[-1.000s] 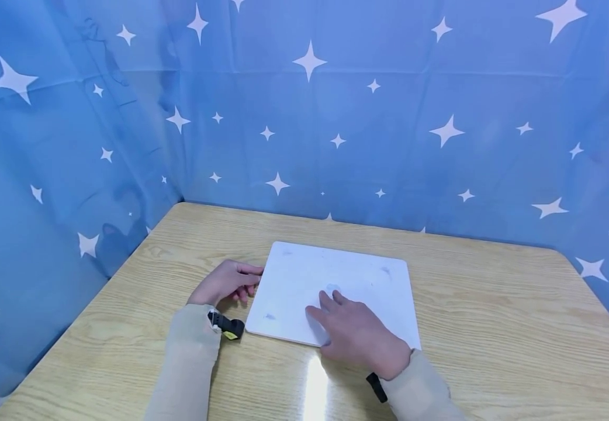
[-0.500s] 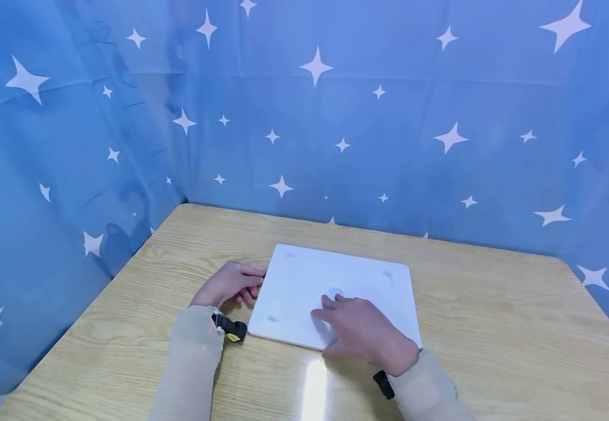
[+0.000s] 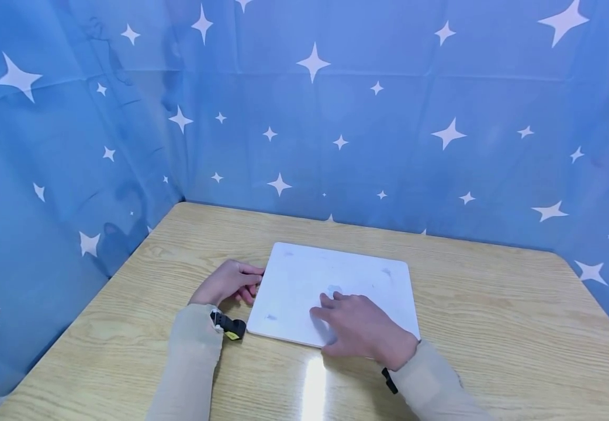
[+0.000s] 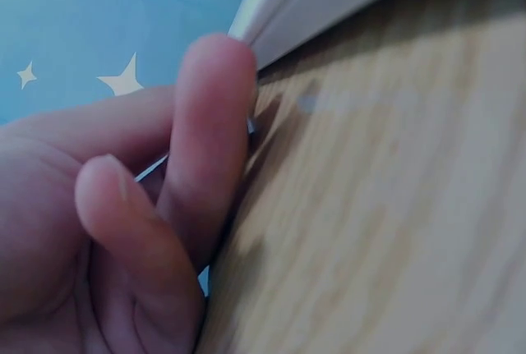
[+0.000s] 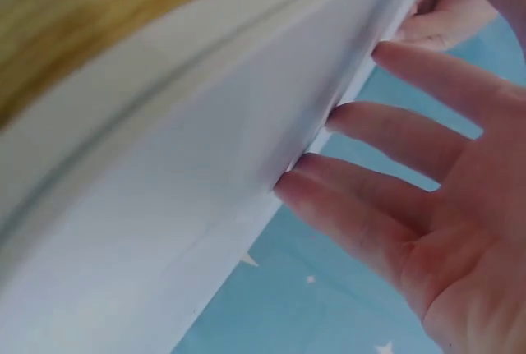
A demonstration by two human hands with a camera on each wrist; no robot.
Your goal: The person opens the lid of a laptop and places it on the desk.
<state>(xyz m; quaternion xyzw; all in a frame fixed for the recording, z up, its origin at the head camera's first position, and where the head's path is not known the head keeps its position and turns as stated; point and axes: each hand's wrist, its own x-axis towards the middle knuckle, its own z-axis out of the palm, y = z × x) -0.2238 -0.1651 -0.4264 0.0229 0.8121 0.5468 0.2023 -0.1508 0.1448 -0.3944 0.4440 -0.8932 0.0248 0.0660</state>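
A flat white rectangular panel [image 3: 304,275] with rounded corners and faint grey marks lies on the table. Its edge [image 5: 164,83] shows a thin seam in the right wrist view. My left hand [image 3: 228,282] is at the panel's left edge, pinching it with thumb and index finger. In the left wrist view the other fingers [image 4: 131,222] curl loosely beside the edge, near the wood. My right hand [image 3: 362,327] rests on the panel, right of its middle near the front edge. Its fingertips touch the white surface with fingers spread [image 5: 403,136], the thumb at the front edge.
The wooden table [image 3: 494,316] extends around the panel on all sides. A blue curtain with white stars [image 3: 367,117] stands behind and to the left of it. A bright light reflection falls on the table in front of the panel.
The right hand has shifted slightly to the right over the panel. The left hand stays at the left edge, and the view has tilted a little.
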